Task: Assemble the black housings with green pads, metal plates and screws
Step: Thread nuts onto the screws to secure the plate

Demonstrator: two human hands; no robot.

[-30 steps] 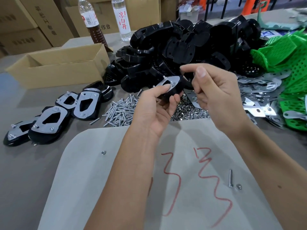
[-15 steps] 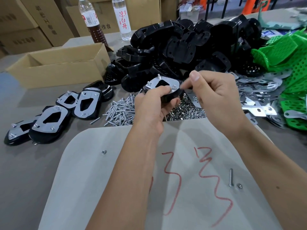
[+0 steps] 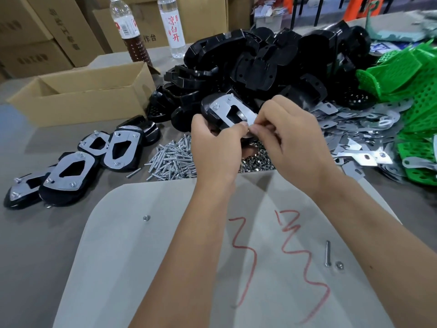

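Both hands have closed together since a moment ago: the left hand [image 3: 212, 147] grips the black housing [image 3: 214, 112] (metal plate [image 3: 233, 114] up) above the screw pile [image 3: 171, 159]. Right hand [image 3: 290, 140] pinches at the plate's near edge; what its fingertips hold, I can't tell.

Two bare forearms enter from the bottom edge. No sleeves, gloves, watch, rings or bands on either (nothing worn is in view). Left hand [image 3: 214, 147]: bare, knuckles and back of hand visible, nails short. Right hand [image 3: 292, 138]: bare, nails short and unpainted. One small dark spot on the right forearm, on the side toward the right edge.
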